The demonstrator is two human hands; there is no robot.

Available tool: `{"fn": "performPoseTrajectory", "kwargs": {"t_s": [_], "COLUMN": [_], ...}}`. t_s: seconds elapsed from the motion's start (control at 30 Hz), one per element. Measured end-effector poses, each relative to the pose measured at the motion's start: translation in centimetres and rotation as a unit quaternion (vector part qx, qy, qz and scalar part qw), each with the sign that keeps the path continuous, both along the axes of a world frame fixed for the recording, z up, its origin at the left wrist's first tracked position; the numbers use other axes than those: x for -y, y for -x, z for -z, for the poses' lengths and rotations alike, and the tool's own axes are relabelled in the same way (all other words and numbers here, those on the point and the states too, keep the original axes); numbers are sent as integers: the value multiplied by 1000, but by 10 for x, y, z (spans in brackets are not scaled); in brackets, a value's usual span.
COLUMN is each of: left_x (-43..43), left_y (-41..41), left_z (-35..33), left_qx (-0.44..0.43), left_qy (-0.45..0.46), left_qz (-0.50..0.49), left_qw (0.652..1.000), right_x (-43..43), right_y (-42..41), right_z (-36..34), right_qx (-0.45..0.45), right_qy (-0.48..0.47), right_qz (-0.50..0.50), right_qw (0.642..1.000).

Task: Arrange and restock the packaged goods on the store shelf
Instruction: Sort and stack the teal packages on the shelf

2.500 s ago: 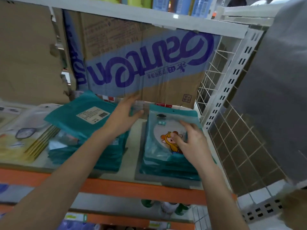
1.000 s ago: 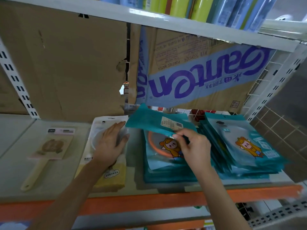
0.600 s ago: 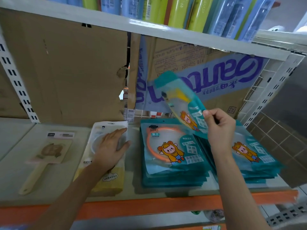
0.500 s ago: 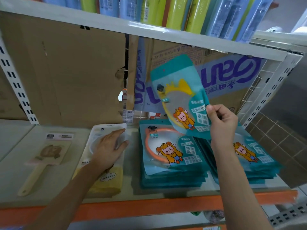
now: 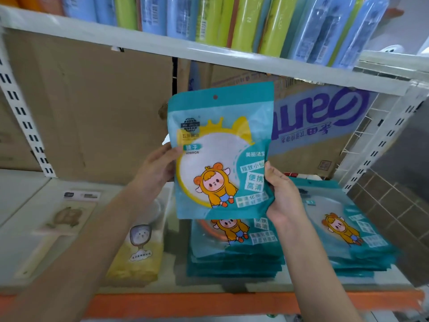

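Left hand (image 5: 160,168) now gripping, teal packet (image 5: 220,154) upright

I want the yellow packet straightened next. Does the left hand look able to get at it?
Probably yes: the yellow packet lies just below the left hand, nothing between. That hand would first have to release the teal mirror pack it grips.

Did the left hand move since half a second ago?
Yes. The left hand rose up and right, off the white and yellow packet lying flat, and now grips the raised teal mirror packet.
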State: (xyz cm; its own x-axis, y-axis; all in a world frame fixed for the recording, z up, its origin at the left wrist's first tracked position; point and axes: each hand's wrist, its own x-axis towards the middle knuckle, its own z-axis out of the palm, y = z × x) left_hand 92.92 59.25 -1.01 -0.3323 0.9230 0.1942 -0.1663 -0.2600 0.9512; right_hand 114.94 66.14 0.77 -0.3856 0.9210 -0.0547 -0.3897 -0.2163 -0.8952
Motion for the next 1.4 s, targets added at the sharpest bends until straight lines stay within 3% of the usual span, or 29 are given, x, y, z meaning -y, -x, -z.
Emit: {"fn": "performPoseTrajectory", "kwargs": {"t_s": [0.17,0.4,0.53,0.7,0.93,1.1,1.4], "left_x": [-11,-23,-33,-43,-49,-47,-47], "left_y": [-8,-4,-10,-20,-37,-46,-44], "left_z": [-9,-3,-2,3,19,31,54], "left_qx": [106,153,158,89,-11,-108,-205], "left_qy": [-15,23,48,72,222,249,262], "left_qz": [6,-91,-88,-44,-55,-62,-104], "left_qw": [994,984,982,992,973,960,937], "right_x": [-4,4,9,13,20,19,16], "right_y": [4,-10,-17,-35,-63,-75,-83], "right_z": [12,27,36,42,52,65,72], "right_qx": [36,186,231,235,308,411,449], "right_qy": [27,-91,-128,-137,-150,-168,-162], "right_qz": [4,-24,-15,34,19,5,-15], "right_qw": [999,978,964,962,939,896,878]}}
